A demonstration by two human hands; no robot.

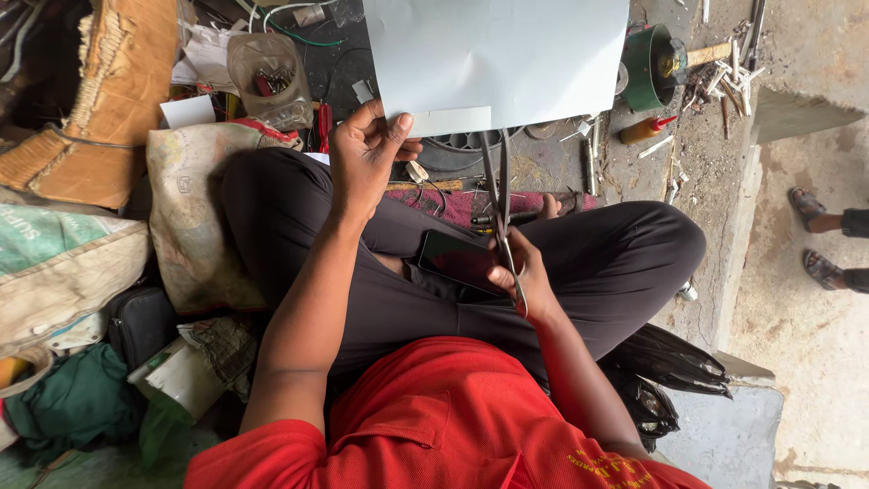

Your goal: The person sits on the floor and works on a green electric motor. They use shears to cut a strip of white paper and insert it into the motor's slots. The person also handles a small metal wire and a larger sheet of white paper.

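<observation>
I sit cross-legged in dark trousers and a red shirt. My left hand pinches the lower left edge of a large pale grey sheet held up in front of me. My right hand grips the handles of long metal shears, whose blades point up and meet the sheet's bottom edge near its middle. A dark phone lies on my lap just left of my right hand.
A clear plastic jar of small parts stands at the upper left beside sacks and torn cardboard. A green can and scattered nails and scraps lie upper right. Another person's sandalled feet stand at the right edge.
</observation>
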